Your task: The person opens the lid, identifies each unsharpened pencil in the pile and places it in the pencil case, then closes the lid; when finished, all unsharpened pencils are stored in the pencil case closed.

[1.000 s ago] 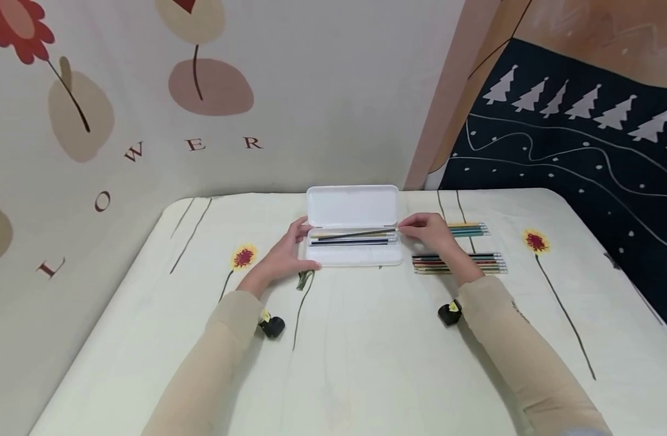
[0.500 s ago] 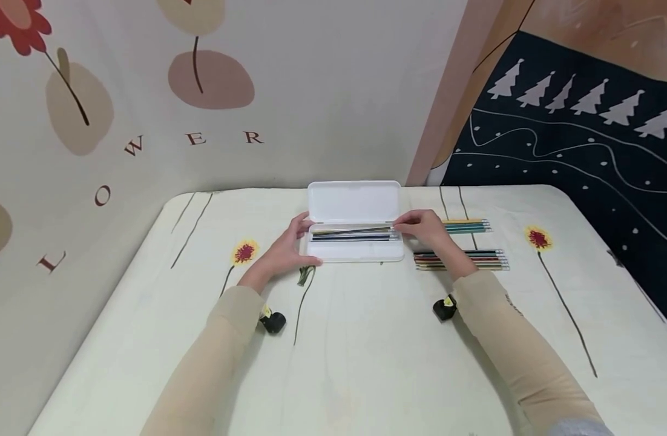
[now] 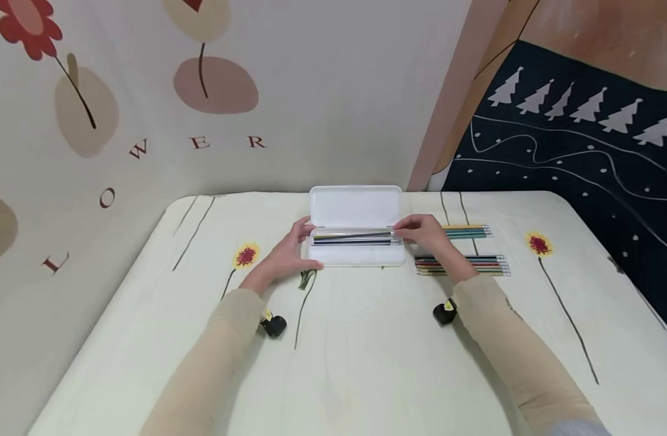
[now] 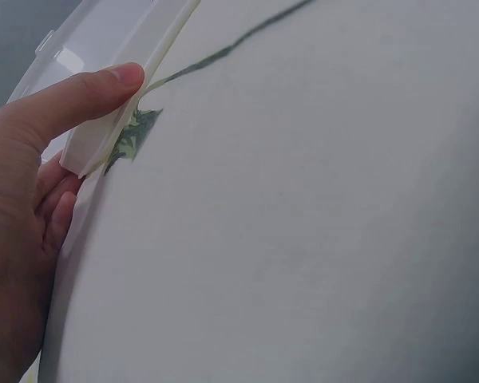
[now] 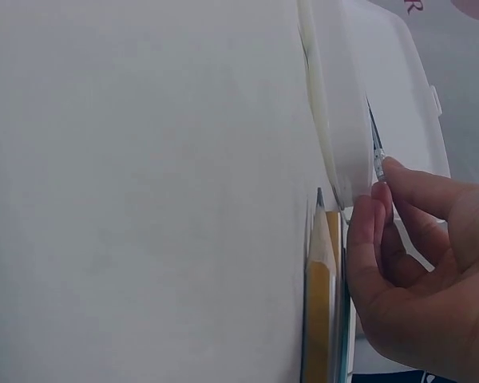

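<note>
A white pencil case [image 3: 358, 260] lies with its lid [image 3: 356, 206] raised at the back of the table. Several dark pencils [image 3: 352, 243] lie lengthwise inside. My left hand [image 3: 284, 251] grips the case's left end; in the left wrist view the thumb [image 4: 104, 88] lies on its front wall and the other fingers are curled at the end. With thumb and fingertips my right hand [image 3: 427, 231] pinches the ferrule end of a dark pencil [image 5: 378, 159] at the case's right end. Its other end reaches in over the case; the wall partly hides it in the right wrist view.
Right of the case, yellow and green pencils [image 3: 469, 231] lie partly behind my right hand. A row of several mixed pencils [image 3: 488, 265] lies nearer, under the right forearm. A patterned wall [image 3: 322, 121] stands behind the cream cloth [image 3: 366, 351].
My right hand has moved slightly left over the case's right end, taking the pinched pencil further into the case. The left hand keeps its grip on the left end.
</note>
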The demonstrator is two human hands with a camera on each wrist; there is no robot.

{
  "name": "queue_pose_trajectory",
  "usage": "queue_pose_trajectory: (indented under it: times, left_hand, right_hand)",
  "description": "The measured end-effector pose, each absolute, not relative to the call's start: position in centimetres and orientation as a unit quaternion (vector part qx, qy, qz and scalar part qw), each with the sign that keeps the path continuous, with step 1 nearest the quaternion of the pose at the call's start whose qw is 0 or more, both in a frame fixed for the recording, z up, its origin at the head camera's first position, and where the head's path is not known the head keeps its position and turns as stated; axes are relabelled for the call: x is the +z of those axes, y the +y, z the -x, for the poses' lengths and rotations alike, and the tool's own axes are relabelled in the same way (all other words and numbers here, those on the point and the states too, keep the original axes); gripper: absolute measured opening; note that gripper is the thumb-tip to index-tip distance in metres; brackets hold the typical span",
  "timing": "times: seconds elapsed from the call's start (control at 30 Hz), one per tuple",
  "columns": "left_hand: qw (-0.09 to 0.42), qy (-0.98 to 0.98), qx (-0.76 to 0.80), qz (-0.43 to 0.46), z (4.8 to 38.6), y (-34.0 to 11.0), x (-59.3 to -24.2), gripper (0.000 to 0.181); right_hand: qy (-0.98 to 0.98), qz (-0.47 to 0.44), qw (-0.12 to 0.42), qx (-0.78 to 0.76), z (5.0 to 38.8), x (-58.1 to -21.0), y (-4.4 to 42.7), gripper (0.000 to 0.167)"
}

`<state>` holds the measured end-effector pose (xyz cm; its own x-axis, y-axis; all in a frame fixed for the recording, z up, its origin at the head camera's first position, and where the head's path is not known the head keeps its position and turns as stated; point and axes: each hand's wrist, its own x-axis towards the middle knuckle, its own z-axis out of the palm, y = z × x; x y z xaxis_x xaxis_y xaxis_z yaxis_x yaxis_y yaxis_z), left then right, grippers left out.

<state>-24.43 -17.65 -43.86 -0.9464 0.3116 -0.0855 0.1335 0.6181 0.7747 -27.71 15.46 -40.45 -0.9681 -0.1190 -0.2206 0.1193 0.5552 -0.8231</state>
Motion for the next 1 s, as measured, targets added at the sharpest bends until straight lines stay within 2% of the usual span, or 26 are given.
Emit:
queue_pose_trajectory:
  times: [0.43, 0.77, 1.0]
  left_hand:
    - [0.103, 0.895, 0.418, -0.113, 24.3, -17.4, -44.3, 0.121]
    - [0.104, 0.895, 0.417, -0.115, 24.4, -17.6, -44.3, 0.120]
    - [0.100, 0.894, 0.421, -0.116, 24.4, -17.6, -44.4, 0.120]
  right_hand:
    - [0.873, 0.005, 0.122, -0.471, 27.4, -40.2, 16.5, 0.026]
    - [0.866, -0.023, 0.126, -0.483, 27.5, -38.9, 19.6, 0.032]
    - [0.861, -0.043, 0.108, -0.496, 26.9, -38.5, 22.3, 0.037]
